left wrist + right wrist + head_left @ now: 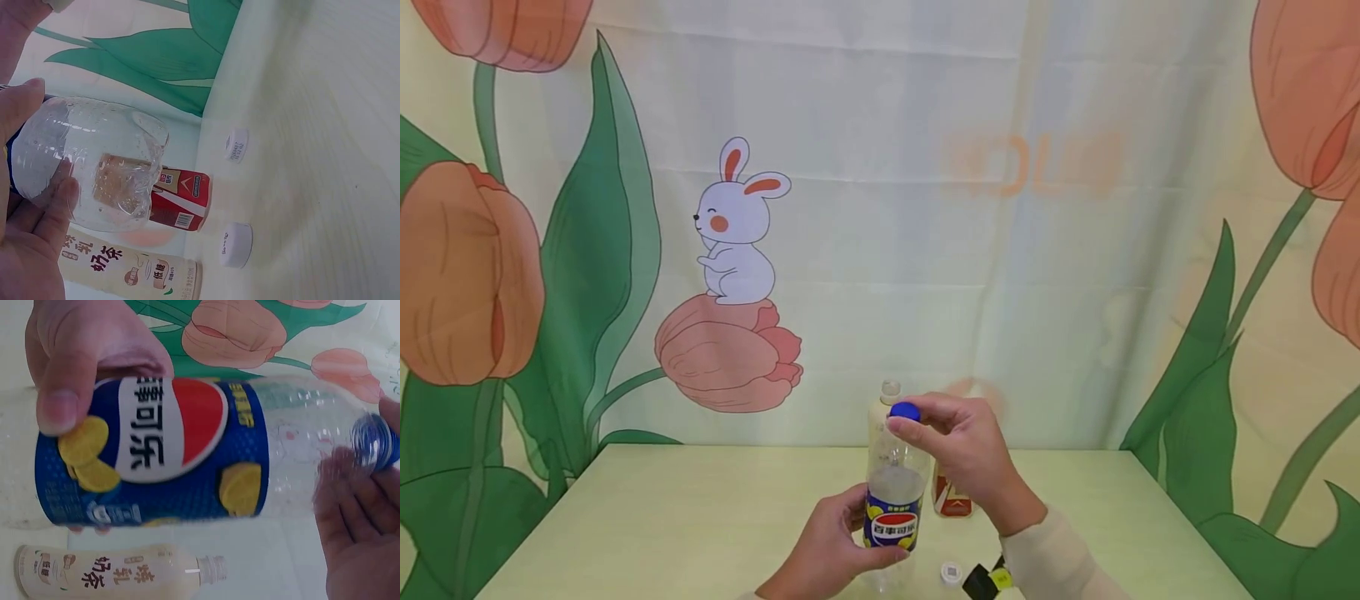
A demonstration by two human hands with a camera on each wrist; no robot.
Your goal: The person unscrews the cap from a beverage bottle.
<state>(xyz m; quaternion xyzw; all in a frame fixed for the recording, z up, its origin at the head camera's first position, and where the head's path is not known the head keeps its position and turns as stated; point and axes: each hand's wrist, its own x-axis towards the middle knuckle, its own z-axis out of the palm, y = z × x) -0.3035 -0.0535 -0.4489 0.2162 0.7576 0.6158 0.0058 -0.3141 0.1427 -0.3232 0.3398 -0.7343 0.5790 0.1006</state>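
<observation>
A clear plastic cola bottle (pixel 895 500) with a blue label (pixel 156 456) stands upright in front of me, held up off the table. My left hand (pixel 838 533) grips it round the lower part of the label, thumb across the front. At the top, my right hand (pixel 966 442) pinches the blue cap (pixel 905 411) between thumb and fingers. The cap sits on the bottle's neck, as the right wrist view also shows. In the left wrist view the bottle's clear base (pixel 112 162) juts out past the left hand's fingers (pixel 59 206).
Behind the cola bottle stands a milk tea bottle (pixel 112 572) with an uncapped neck. A red package (pixel 184 200) is next to it. Two white caps, one nearer (pixel 237 245) and one farther (pixel 237 145), lie on the table. A black object with a yellow-green patch (pixel 985 581) is at the front right.
</observation>
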